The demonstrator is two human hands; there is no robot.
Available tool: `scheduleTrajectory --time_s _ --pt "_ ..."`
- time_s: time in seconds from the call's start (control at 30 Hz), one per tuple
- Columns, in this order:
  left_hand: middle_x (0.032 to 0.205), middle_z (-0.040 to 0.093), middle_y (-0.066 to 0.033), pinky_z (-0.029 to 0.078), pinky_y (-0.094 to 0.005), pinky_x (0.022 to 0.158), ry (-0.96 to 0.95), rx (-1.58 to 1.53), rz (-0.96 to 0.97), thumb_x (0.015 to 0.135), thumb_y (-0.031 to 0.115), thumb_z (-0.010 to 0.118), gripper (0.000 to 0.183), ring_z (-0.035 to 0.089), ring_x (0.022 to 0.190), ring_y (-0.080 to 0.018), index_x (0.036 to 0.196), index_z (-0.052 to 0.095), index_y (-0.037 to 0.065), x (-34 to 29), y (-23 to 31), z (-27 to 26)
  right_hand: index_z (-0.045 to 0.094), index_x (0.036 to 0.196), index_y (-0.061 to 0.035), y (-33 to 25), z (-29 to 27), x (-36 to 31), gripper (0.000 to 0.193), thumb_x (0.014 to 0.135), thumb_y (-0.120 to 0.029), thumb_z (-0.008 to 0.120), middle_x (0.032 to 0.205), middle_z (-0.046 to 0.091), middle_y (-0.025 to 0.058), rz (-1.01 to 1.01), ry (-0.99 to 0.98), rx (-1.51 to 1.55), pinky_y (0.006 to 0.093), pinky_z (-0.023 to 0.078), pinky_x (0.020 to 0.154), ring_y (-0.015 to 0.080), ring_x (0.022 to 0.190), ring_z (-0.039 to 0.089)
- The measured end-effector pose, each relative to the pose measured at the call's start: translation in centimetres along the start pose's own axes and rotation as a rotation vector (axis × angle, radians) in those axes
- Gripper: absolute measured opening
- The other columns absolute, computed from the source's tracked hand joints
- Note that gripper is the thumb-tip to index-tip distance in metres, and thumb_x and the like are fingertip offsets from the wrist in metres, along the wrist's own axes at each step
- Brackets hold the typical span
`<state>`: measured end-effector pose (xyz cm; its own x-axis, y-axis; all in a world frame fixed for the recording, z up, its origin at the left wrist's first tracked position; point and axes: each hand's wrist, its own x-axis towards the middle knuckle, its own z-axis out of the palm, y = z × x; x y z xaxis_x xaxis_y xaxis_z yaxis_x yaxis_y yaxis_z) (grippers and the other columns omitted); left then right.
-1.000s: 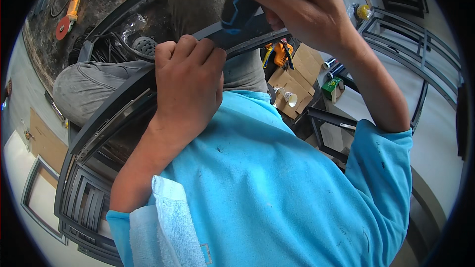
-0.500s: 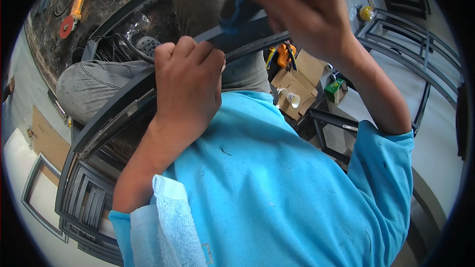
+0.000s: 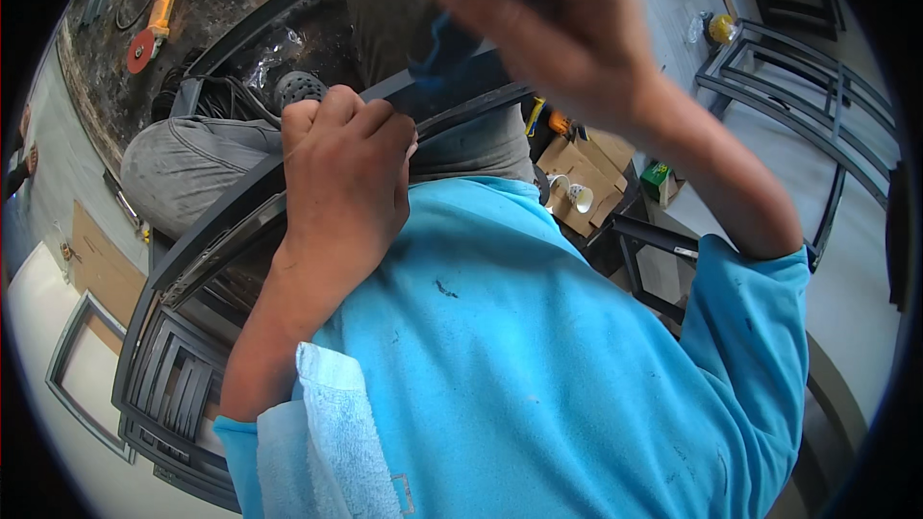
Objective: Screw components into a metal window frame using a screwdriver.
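A dark grey metal frame (image 3: 221,202) lies across my lap, its long bar running from lower left to upper right. My left hand (image 3: 346,163) is closed over this bar, fingers curled round its far edge. Above the bar's right part is my right hand (image 3: 567,34), smeared by motion. It is closed on a dark thing with blue edging (image 3: 447,48), whose lower end is over or against the bar. Blur and my fingers hide what kind of thing it is.
At the far left lies an angle grinder (image 3: 154,34) with a red disc. Flattened cardboard (image 3: 586,178) holds a paper cup (image 3: 581,197) on my right. More metal frames stand at right (image 3: 808,106) and lower left (image 3: 173,384). Another person's hand (image 3: 32,159) shows at the left edge.
My right hand and the dark blue-edged thing have shifted slightly left. The view has turned a little, and my left hand stays closed on the bar. Another person's hand shows more at the left edge.
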<state>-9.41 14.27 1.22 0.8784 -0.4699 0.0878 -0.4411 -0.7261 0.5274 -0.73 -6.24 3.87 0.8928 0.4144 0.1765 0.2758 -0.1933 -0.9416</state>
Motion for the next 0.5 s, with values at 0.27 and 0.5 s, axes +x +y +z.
scheduleTrajectory --time_s 0.27,0.5 --pt "0.088 0.065 -0.0013 0.039 -0.0408 0.087 0.030 0.020 0.048 0.084 0.008 0.074 0.010 0.059 0.092 -0.0233 0.093 0.071 0.010 -1.2 -0.9 0.9 0.056 0.108 -0.0037 0.0 0.5 -1.1 0.023 0.094 -0.014 0.070 0.075 0.062 0.0180 0.096 -0.187 -0.158 0.0430 0.051 0.061 0.0366 0.070 0.067" --pt "0.089 0.066 -0.0015 0.038 -0.0405 0.088 0.082 0.019 0.041 0.084 0.007 0.075 0.011 0.060 0.095 -0.0238 0.095 0.071 0.008 -1.6 -0.9 0.8 0.057 0.104 -0.0026 0.6 1.2 -0.7 0.022 0.093 -0.016 0.071 0.075 0.063 0.0150 0.008 -0.158 -0.224 0.0414 0.051 0.059 0.0307 0.065 0.066"
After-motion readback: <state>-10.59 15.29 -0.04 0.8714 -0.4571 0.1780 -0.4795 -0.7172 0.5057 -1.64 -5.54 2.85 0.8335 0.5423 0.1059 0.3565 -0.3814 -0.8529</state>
